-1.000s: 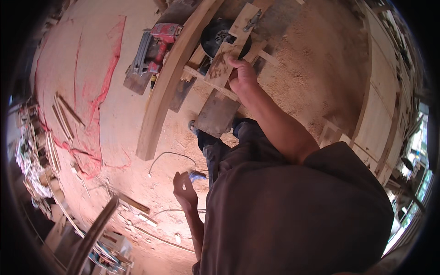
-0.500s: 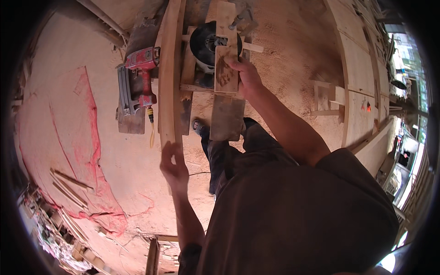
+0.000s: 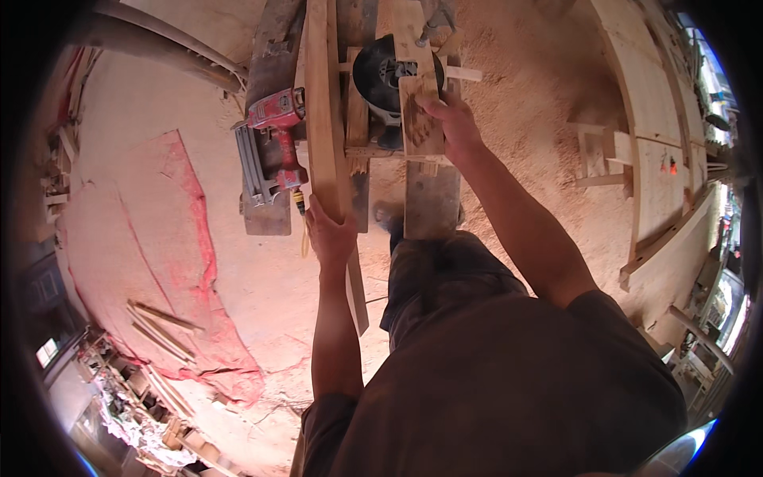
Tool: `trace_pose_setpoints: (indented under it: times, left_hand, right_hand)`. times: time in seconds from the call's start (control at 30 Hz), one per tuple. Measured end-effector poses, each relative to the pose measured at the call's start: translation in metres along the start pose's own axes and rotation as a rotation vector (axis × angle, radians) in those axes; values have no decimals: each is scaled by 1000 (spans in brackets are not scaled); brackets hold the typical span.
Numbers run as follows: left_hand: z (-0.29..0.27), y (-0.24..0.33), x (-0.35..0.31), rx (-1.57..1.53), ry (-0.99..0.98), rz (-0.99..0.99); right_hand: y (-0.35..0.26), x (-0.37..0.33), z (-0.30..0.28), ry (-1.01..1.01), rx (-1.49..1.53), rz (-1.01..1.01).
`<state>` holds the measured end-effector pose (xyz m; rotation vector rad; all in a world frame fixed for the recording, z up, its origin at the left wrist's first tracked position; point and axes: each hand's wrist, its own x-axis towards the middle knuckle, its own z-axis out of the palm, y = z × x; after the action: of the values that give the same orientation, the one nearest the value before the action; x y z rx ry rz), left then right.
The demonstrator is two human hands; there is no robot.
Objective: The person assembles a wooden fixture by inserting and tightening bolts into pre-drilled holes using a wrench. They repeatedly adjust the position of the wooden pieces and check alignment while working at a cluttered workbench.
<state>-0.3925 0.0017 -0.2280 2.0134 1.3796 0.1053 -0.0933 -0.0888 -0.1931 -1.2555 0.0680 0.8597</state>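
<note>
My left hand (image 3: 330, 234) is closed round the near part of a long wooden beam (image 3: 323, 103), which runs away from me on the left of the bench planks. My right hand (image 3: 459, 131) grips the right edge of a short wooden board (image 3: 421, 119), thumb on top and the other fingers mostly hidden. That board has a notch in its left side and lies partly over a black round disc (image 3: 373, 73) with a hub in its middle. Left of the beam, a red nail gun (image 3: 280, 131) rests on a dark plank.
Dark bench planks (image 3: 431, 203) stretch toward me. A metal clamp (image 3: 431, 30) stands at the board's far end. Pale panels (image 3: 668, 171) lie to the right, and sawdust (image 3: 517, 103) covers the floor. A red-edged sheet (image 3: 203, 238) and loose sticks (image 3: 163, 330) lie left.
My left hand has moved forward along the beam and closed round it. My right hand stays on the notched board. The whole view has shifted a little.
</note>
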Motion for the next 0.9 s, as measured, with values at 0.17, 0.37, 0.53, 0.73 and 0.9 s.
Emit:
trace_pose_setpoints:
  times: [0.17, 0.37, 0.53, 0.73, 0.9]
  left_hand:
    - [-14, 17, 5, 43, -60, -27]
    - [-34, -8, 23, -241, -202, -26]
    - [-48, -35, 27, -769, -427, -143]
    - [-56, -22, 12, -1255, -764, -274]
    - [-63, -15, 8, -1358, -859, -244]
  right_hand:
    - [-1, -6, -9, 36, 100, 3]
    - [62, -128, -46, 221, -12, -37]
    - [150, -246, 5, -299, -387, 182]
    - [190, -304, 70, -261, -155, 358]
    - [177, -315, 83, -98, -407, 305]
